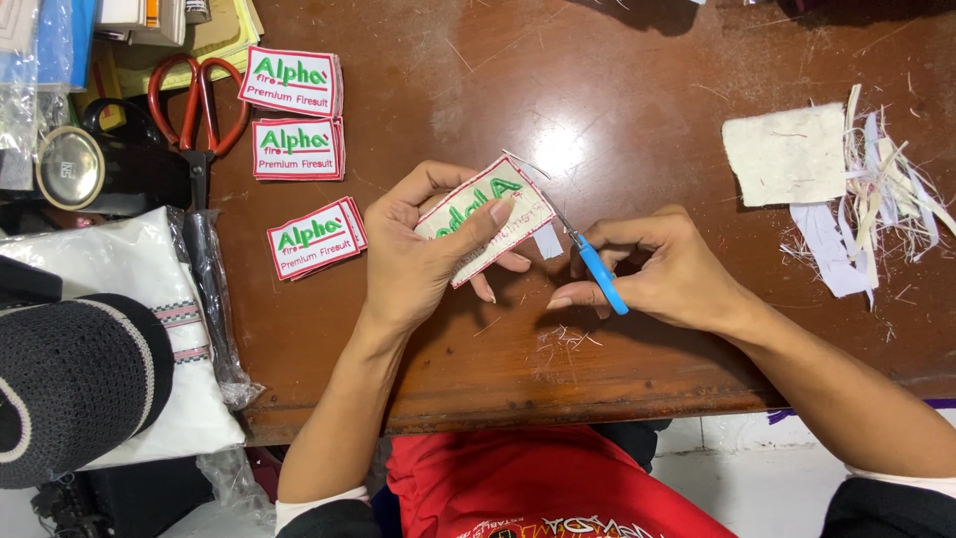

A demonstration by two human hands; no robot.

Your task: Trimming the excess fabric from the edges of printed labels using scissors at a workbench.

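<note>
A scratched brown wooden table (pixel 637 90) filled the view, glare spotting its top; pale tiled floor (pixel 757 478) showed below its edge.

Head camera looks straight down, close over the desk (pixel 647 100).

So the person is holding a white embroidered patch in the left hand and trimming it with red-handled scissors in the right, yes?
Not quite: the head view shows the small snips in the right hand have a blue handle. The red-handled scissors lie unused on the brown wooden table. The left hand does hold the white embroidered patch.
</note>
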